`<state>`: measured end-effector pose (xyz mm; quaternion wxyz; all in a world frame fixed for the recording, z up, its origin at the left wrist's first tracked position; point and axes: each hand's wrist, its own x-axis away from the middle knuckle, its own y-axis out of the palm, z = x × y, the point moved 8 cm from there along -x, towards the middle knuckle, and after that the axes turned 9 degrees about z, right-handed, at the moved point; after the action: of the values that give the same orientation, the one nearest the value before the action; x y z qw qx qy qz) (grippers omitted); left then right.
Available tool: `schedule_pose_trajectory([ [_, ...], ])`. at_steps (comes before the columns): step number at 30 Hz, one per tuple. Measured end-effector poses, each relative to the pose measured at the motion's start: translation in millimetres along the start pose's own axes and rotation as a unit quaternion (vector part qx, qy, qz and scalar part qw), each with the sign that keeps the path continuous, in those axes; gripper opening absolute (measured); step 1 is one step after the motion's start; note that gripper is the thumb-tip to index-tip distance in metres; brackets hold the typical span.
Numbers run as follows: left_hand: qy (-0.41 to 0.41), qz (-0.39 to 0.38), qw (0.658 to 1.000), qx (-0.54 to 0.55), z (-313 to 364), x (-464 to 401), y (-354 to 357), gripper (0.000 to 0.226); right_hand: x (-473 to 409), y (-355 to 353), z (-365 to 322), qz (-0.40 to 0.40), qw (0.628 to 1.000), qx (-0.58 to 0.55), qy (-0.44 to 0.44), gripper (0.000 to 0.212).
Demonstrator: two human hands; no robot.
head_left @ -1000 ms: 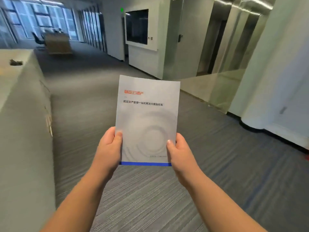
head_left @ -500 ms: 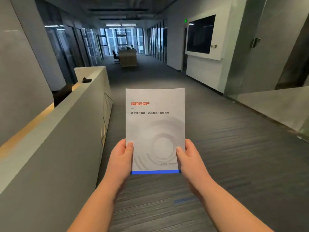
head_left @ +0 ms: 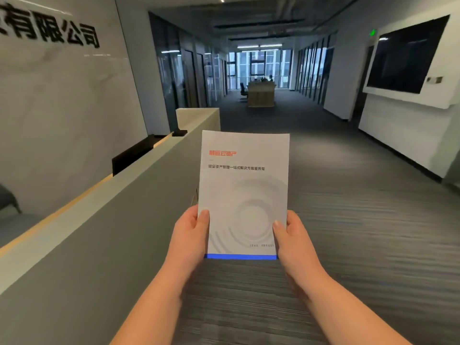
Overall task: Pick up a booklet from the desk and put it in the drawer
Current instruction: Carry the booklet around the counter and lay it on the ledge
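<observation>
A grey booklet (head_left: 244,190) with an orange logo, a line of dark text, a swirl pattern and a blue strip along its bottom edge is held upright in front of me. My left hand (head_left: 190,235) grips its lower left edge with the thumb on the cover. On the lower right edge sits my right hand (head_left: 295,241), thumb on the cover too. No drawer is in view.
A long grey reception counter (head_left: 104,220) runs along my left, with a dark monitor (head_left: 135,155) behind it and a wall with large black characters. Striped grey carpet (head_left: 361,220) stretches ahead down a corridor. A wall screen (head_left: 405,58) hangs on the right.
The view has swung to the left, so the counter and the lettered wall now fill the left side. Both hands keep the same hold on the booklet.
</observation>
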<state>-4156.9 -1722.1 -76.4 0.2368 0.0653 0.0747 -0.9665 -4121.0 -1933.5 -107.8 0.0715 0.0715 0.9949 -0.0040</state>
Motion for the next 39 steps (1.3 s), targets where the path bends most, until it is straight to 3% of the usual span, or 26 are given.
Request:
schedule_pose_trajectory([
  [23, -0.03, 0.067, 0.997, -0.006, -130, -693, 221, 0.025, -695, 251, 140, -0.036, 0.995, -0.036, 0.089, 0.024],
  [31, -0.05, 0.123, 0.991, 0.004, -173, -934, 305, 0.022, -963, 342, 174, -0.111, 0.99, -0.018, 0.08, 0.02],
  [39, -0.076, 0.197, 0.977, 0.008, -207, -1142, 331, 0.024, -1168, 459, 195, -0.182, 0.981, 0.019, 0.068, 0.02],
])
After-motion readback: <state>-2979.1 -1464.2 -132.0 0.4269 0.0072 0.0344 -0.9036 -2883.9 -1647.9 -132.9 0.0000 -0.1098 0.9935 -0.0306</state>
